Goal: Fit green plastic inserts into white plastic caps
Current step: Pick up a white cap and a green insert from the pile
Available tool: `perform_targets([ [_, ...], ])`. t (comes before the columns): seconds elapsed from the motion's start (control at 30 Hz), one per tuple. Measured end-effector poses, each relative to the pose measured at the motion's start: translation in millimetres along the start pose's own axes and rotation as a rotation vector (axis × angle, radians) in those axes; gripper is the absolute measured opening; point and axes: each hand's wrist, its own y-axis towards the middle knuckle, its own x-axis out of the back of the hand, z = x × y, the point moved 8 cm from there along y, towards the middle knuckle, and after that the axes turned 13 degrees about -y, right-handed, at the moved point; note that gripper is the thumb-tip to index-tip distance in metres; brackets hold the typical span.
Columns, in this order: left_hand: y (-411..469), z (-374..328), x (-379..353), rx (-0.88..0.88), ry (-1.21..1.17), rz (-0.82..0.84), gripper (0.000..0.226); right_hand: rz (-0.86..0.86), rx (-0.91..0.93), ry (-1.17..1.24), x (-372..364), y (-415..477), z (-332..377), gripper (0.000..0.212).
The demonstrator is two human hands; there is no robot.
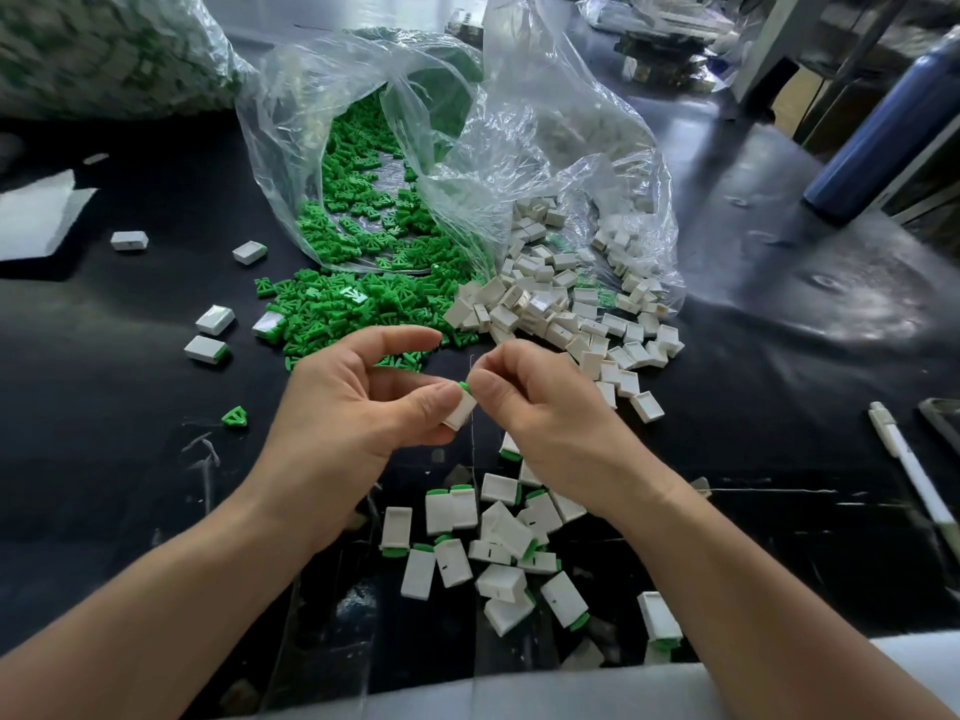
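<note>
Just between the fingers (427, 403), white cap (462, 411)

blue bottle (878, 132) at the far right of the black table (779, 283), white pen (909, 465) nearer, white paper (36, 215) far left.

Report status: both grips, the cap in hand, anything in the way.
Left grip holds white cap. Right grip pinches green insert, part-seated in cap's end. Nothing blocking; finished caps lie beneath the wrists.
</note>
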Motion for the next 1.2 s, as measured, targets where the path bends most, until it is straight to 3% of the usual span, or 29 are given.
perform_targets([
  [0.2,-1.7,-3.1,-5.0,0.032,0.081,0.058,0.043,0.033,-0.025,-0.053,-3.3,0.0,-3.7,0.026],
  [0.3,-6.6,3.7,-12.6,0.090,0.084,0.127,0.050,-0.095,-0.096,0.027,12.0,7.0,-16.4,0.023],
  [0.43,-13.4,7.1,-26.9,0.102,0.094,0.256,0.051,-0.293,-0.063,-0.233,31.4,13.0,-21.8,0.010],
  [0.63,-8.2,3.7,-16.5,0.048,0.116,0.164,0.036,-0.252,-0.026,-0.701,23.0,30.3,-26.8,0.045],
  [0.8,-5.4,1.8,-12.8,0.038,0.115,0.114,0.025,-0.155,-0.028,-0.879,12.0,39.1,-32.2,0.062],
  [1.07,0.6,0.3,1.9,0.018,0.078,0.013,0.013,-0.287,-0.016,-0.848,21.9,37.8,-33.1,0.033],
  [1.2,5.6,-0.2,9.7,-0.013,0.088,-0.044,0.023,-0.345,-0.021,-0.564,31.8,32.1,-31.2,0.026],
])
